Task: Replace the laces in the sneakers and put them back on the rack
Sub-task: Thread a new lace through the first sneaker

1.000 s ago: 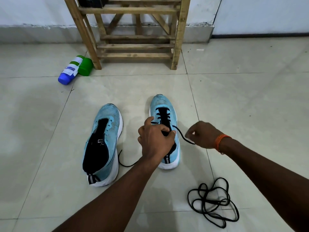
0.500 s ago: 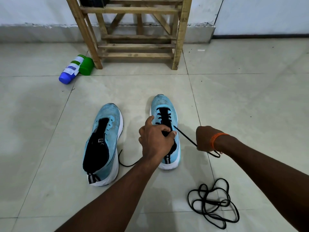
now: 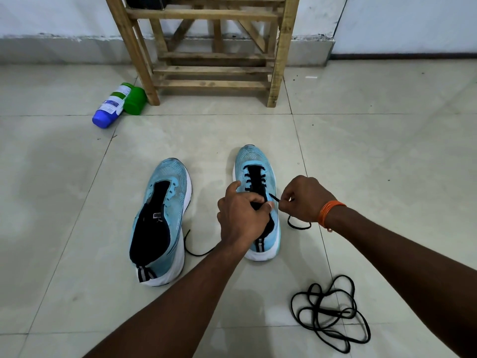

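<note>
Two light-blue sneakers stand on the tiled floor. The left sneaker has no lace and leans open. The right sneaker carries a black lace through its front eyelets. My left hand grips that shoe over its tongue and opening. My right hand pinches the black lace beside the shoe's right eyelets; the lace's tail loops under the wrist. A second black lace lies in a loose heap at the lower right. The wooden rack stands against the far wall.
A blue-capped bottle and a green container lie by the rack's left leg. A dark thing sits on an upper shelf, cut off by the frame. A lace end trails on the floor between the two sneakers.
My right hand pulled the lace out to the right, then came back in close to the shoe's eyelets. My left hand stayed on the shoe.
</note>
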